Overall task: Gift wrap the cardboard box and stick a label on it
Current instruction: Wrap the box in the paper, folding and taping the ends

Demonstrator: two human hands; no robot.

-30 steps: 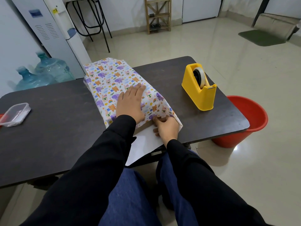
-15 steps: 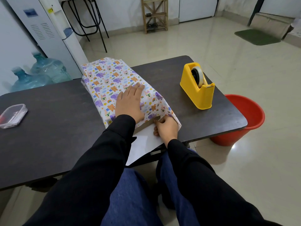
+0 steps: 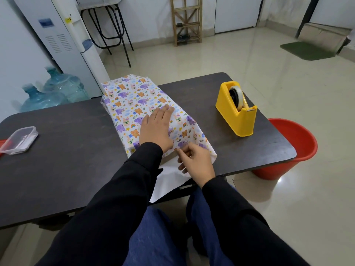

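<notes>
The cardboard box lies on the dark table (image 3: 63, 169), covered by animal-print wrapping paper (image 3: 132, 98); the box itself is hidden under the paper. My left hand (image 3: 156, 129) lies flat on top of the wrapped box, fingers straight, pressing the paper down. My right hand (image 3: 196, 162) is at the box's near end, its fingertips pinching the paper's edge there. The paper's white underside (image 3: 167, 181) hangs over the table's front edge.
A yellow tape dispenser (image 3: 237, 110) stands on the table to the right of the box. A clear plastic container (image 3: 20, 140) lies at the far left. A red bucket (image 3: 288, 148) sits on the floor past the table's right edge. Water bottles (image 3: 53, 93) stand behind.
My right hand has lifted slightly from under the paper flap to pinch its edge at the box's near end. My left hand stays flat on the box.
</notes>
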